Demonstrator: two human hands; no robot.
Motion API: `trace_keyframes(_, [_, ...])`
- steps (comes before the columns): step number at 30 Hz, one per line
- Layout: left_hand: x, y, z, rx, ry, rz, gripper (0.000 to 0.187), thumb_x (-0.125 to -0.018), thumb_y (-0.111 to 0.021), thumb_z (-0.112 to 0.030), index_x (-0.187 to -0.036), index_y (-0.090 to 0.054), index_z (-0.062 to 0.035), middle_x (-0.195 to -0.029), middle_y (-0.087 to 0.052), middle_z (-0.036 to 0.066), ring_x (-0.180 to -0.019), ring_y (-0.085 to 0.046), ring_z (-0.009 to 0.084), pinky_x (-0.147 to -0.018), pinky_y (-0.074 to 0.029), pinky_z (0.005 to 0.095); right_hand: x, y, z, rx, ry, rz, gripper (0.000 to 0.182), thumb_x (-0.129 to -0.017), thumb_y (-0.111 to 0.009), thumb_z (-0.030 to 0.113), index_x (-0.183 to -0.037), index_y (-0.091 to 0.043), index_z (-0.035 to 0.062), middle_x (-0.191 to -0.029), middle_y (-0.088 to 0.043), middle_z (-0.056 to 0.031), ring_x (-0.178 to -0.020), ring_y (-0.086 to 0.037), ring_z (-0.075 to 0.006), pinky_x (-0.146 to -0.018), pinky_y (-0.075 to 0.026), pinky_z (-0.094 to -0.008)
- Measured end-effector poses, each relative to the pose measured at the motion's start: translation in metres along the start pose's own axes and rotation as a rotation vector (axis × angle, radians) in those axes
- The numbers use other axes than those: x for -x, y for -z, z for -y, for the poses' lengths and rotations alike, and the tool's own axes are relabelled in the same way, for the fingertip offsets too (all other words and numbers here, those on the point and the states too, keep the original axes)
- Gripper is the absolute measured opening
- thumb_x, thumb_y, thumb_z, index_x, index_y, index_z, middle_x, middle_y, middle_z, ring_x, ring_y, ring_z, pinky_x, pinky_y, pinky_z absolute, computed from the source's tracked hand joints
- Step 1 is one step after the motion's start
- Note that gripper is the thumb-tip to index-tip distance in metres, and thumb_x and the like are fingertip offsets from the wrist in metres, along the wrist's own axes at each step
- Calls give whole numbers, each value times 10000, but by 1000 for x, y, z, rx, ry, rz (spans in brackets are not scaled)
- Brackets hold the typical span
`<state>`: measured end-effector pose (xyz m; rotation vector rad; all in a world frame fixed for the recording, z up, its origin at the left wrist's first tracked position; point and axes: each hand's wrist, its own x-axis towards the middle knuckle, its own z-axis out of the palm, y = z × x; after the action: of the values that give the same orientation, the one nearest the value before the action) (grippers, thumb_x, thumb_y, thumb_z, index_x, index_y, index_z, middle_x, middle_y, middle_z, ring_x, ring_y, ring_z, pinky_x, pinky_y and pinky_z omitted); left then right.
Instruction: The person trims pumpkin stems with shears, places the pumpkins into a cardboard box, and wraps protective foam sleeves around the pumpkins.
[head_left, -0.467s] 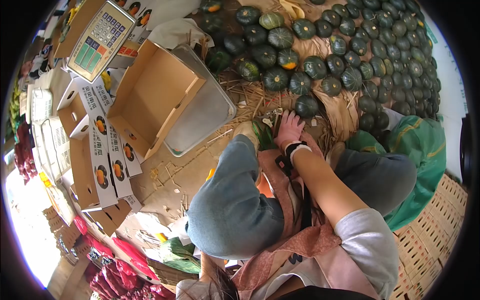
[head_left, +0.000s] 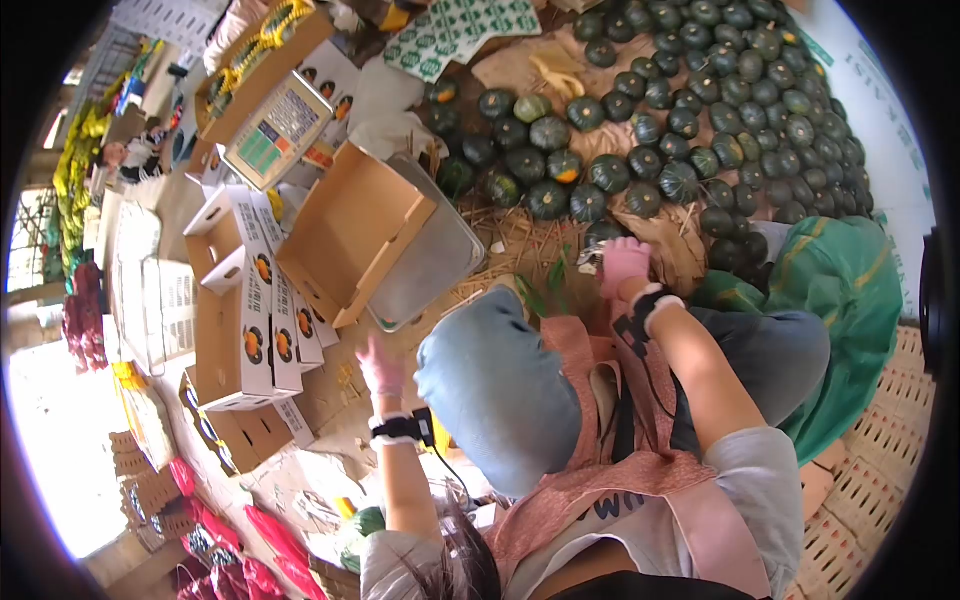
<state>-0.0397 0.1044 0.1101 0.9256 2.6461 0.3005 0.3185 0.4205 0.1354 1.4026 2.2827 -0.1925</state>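
Both grips unclear: left hand blurred near open box; right hand partly hides metallic item.

- Cannot make out each finger of the left hand, blurred.
- Cannot tell the shape of the metal thing, partly hidden by the right hand.
- Cannot read the small print on the scale.
- Cannot see all of the tray behind the box.

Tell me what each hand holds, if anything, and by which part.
The left hand looks empty. The right hand is at a small metallic item; whether it grips it, and where, cannot be told.
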Motion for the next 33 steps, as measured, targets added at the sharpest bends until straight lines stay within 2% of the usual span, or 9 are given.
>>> trace_keyframes(3, [-43,69,-88,101,-138,-250,834,-697,-716,-162,-1416,-293,-163,-1381,-323,249,-1198,-455,392,-979,-427,427,50,62,-50,-284,-260,182,432,-640,-726,386,-938,-617,93,-930,-596,-69,-919,-590,-185,-745,-449,-321])
trace_keyframes(6, [-79,70,-108,195,-156,-107,827,-710,-710,-198,-1419,-286,-154,-1376,-335,242,-1208,-447,390,-986,-424,413,89,11,-141,-1529,-302,248,309,-701,-676,342,-877,-608,96,-827,-554,-32,-801,-576,-135,-688,-474,-288])
trace_keyframes(9, [-106,57,-121,54,-26,75,826,-718,-707,-251,-1420,-284,-143,-1377,-345,223,-1212,-444,389,-990,-422,405,131,50,-155,-2460,-91,-220,362,-706,-639,252,-1016,-560,85,-882,-543,-31,-848,-549,-147,-789,-491,-342])
trace_keyframes(13, [-120,44,-116,-78,-143,126,697,-691,-721,-314,-1290,-430,-106,-1278,-458,204,-1145,-507,372,-944,-454,409,215,122,-171,-2314,-34,-473,427,-691,-609,205,-1091,-513,93,-1027,-533,-60,-995,-536,-256,-915,-442,-535])
trace_keyframes(19, [-77,24,-132,-52,-257,101,602,-672,-720,-320,-1180,-482,-101,-1196,-501,199,-1037,-555,398,-875,-485,441,265,169,-209,-2296,613,-649,718,-681,-606,216,-1315,-357,-9,-1237,-432,-168,-1218,-373,-323,-1104,-170,-593])
trace_keyframes(23, [-58,23,-139,-115,-326,186,554,-709,-701,-339,-1165,-494,-100,-1192,-508,197,-1018,-569,385,-864,-489,427,273,196,-228,-2336,714,-628,837,-764,-611,405,-1394,-271,-29,-1400,-343,-185,-1306,-304,-357,-1109,-128,-600])
trace_keyframes(27, [-65,60,-169,-206,-283,495,502,-757,-669,-360,-1160,-543,-88,-1142,-569,189,-1049,-569,340,-881,-482,402,251,236,-220,-2393,665,-354,826,-815,-550,503,-1386,-286,-32,-1333,-414,-189,-1278,-345,-368,-1095,-156,-594])
trace_keyframes(30, [-89,69,-186,-279,-413,388,491,-768,-655,-375,-1157,-558,-91,-1151,-579,183,-1066,-564,328,-907,-465,393,217,261,-238,-2421,275,-133,753,-830,-536,466,-1355,-317,-27,-1205,-500,-176,-1183,-448,-364,-1021,-316,-565])
trace_keyframes(33, [-113,86,-223,-290,-487,389,535,-773,-653,-376,-1230,-513,-136,-1194,-558,186,-1111,-536,336,-922,-458,401,176,254,-249,-2044,291,-250,696,-815,-555,414,-1321,-360,-22,-1167,-516,-160,-1100,-515,-336,-939,-419,-516])
